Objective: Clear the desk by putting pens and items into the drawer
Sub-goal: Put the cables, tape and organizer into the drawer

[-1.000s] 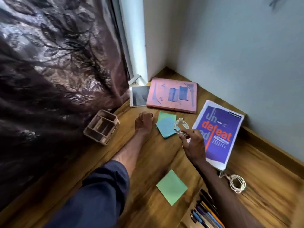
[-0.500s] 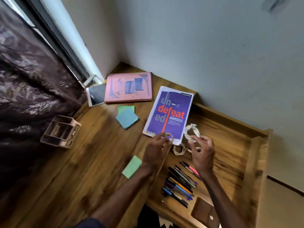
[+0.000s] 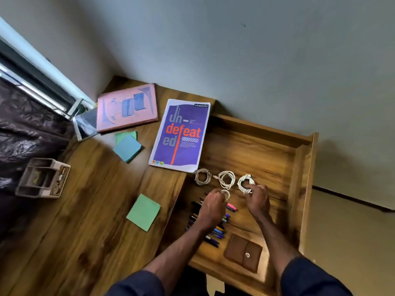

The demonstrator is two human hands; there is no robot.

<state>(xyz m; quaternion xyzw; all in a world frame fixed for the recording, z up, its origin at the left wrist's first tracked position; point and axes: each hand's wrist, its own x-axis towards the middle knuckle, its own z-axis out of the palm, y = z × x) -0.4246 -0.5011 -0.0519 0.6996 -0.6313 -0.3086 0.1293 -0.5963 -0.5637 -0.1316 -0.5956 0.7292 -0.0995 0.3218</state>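
My left hand (image 3: 213, 205): pinching a small cable coil (image 3: 226, 192) above the pens (image 3: 219, 231).
My right hand (image 3: 257, 199): gripping a larger coil (image 3: 243, 183) inside the drawer (image 3: 303, 189).

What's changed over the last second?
Both hands went from the desk to the drawer: the right hand carried a cable coil over, the left hand now pinches a small coil. Notebooks, sticky notes and pens stayed put.

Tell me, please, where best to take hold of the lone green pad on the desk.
Pinch the green pad at its corner nearest the drawer, coming in low from that side. It lies flat and thin on the desk, so fingers probably need a free corner to lift.
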